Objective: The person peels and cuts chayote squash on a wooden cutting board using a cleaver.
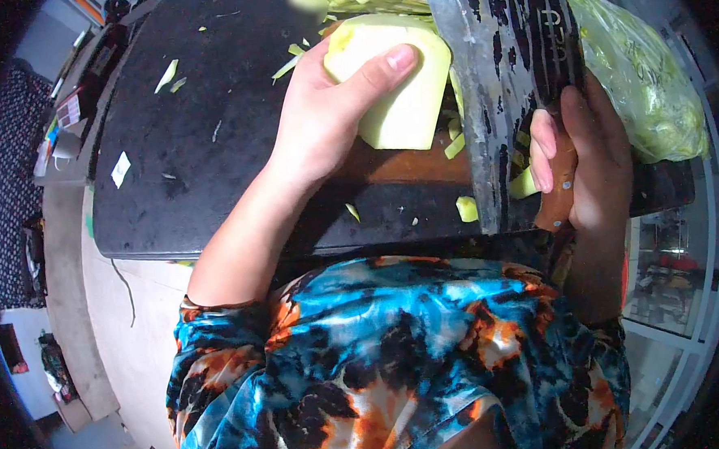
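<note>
Left hand [329,104] part-closed round pale green vegetable piece [393,97], thumb on upper face, fingers mostly hidden, held above brown board [409,169]. Long axis running roughly away from body, near parallel to cleaver blade [499,95] just to right; contact unclear. Further right, right hand [593,151] wrapped round wooden handle [564,169]. Left hand nearer, touching; right apart, blade between.

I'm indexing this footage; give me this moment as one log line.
left hand: holds pale green vegetable piece | right hand: holds cleaver by brown handle | black table: loose scraps
</note>
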Demonstrator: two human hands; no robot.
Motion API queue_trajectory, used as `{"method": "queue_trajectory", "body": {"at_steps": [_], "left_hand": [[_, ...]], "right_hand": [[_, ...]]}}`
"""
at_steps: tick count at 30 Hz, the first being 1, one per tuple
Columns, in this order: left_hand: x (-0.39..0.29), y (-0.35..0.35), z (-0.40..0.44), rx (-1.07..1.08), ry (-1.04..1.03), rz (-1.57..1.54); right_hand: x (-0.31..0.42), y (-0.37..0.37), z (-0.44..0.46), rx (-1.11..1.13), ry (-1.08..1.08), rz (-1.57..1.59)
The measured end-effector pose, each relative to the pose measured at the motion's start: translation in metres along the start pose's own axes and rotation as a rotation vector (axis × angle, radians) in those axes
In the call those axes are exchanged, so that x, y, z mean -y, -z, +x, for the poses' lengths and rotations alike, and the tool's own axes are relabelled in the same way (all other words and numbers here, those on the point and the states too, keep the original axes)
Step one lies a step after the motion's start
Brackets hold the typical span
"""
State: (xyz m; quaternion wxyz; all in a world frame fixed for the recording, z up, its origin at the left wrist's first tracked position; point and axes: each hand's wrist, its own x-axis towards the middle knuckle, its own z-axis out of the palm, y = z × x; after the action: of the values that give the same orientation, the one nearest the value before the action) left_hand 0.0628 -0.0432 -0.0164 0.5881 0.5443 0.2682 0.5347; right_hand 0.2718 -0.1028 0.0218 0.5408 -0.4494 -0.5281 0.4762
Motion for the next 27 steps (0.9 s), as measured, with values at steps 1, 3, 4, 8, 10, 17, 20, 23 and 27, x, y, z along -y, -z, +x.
{"method": "queue_trajectory", "body": {"at_steps": [1, 3, 4, 8, 10, 17, 20, 23, 27], "left_hand": [[0.0, 0.0, -0.001, -0.011, 0.005, 0.003], [0.0, -0.002, -0.002, -0.033, 0.015, 0.007], [-0.001, -0.002, -0.002, -0.027, 0.023, 0.011], [-0.002, -0.003, -0.003, -0.02, 0.03, 0.03], [-0.001, -0.004, -0.003, -0.016, 0.021, 0.041], [-0.004, -0.011, -0.007, 0.074, 0.091, 0.141], [-0.005, -0.012, -0.007, 0.074, 0.097, 0.118], [-0.005, -0.009, -0.006, 0.093, 0.113, 0.163], [-0.003, -0.006, -0.005, 0.118, 0.133, 0.202]], "right_hand": [[-0.003, -0.001, 0.0, 0.001, 0.0, 0.011], [-0.008, -0.002, 0.001, 0.003, -0.003, 0.033], [-0.008, -0.001, 0.001, -0.004, -0.007, 0.014], [-0.004, 0.001, 0.001, -0.005, -0.033, -0.042], [-0.001, 0.004, 0.001, 0.006, -0.047, -0.064], [0.006, -0.004, 0.002, -0.038, -0.071, -0.093], [0.005, -0.003, 0.002, -0.033, -0.071, -0.082], [0.004, -0.001, 0.003, -0.02, -0.097, -0.077], [0.004, 0.004, 0.007, 0.033, -0.134, -0.12]]}}
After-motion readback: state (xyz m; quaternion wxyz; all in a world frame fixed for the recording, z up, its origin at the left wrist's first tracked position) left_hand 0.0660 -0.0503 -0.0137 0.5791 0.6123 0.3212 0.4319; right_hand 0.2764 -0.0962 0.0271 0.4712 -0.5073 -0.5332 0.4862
